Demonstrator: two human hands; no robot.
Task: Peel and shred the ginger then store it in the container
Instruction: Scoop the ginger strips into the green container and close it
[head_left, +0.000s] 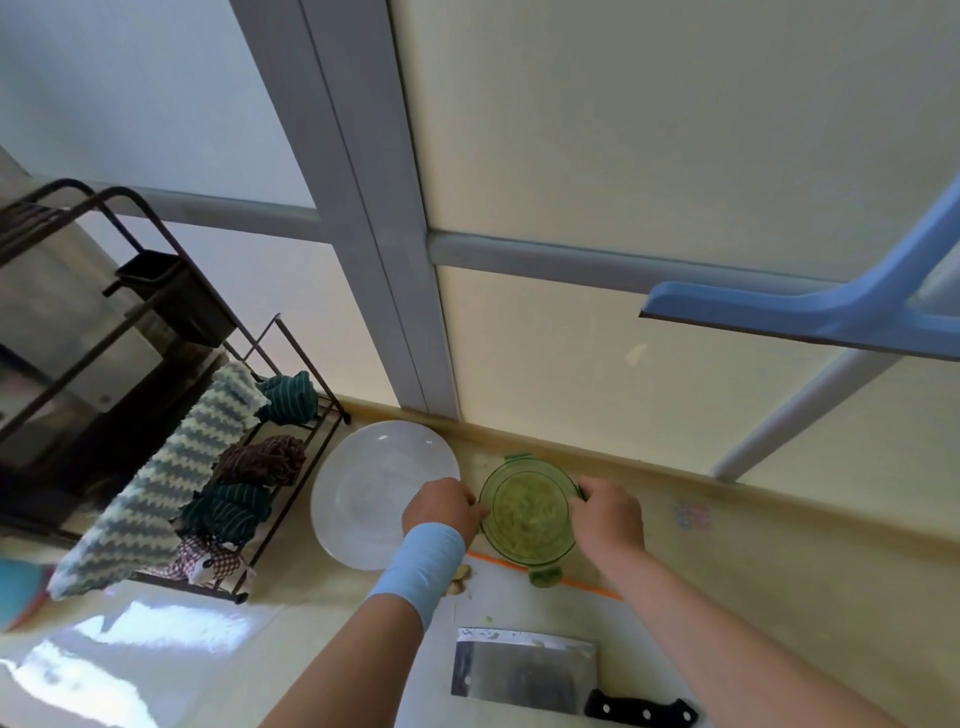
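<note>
- A round green translucent container (527, 545) stands on the pale tabletop (779, 597), near the wall. Its near tab lies over the orange edge of a white cutting board (519, 605).
- Pale shredded ginger (527, 506) shows through the container's top; whether a lid is fully seated is hard to tell.
- The left hand (441, 506), with a light-blue band around the wrist, has its fingers curled onto the container's left rim.
- The right hand (608, 514) grips the right rim opposite, fingers curled over the edge, so the container sits between both hands.
- A round white plate (363, 499) lies just to the left of the container, partly under the left hand.
- A few small ginger scraps (462, 579) lie beside the left wrist at the board's corner.
- A steel cleaver with a black riveted handle (524, 673) lies flat on the board, nearer the person and apart from the container.
- A black wire rack (306, 358) at the left holds a grey-and-white zigzag cloth (171, 478) and several folded cloths.
- A blue plastic squeegee-like tool (810, 317) leans against the wall at the upper right.
</note>
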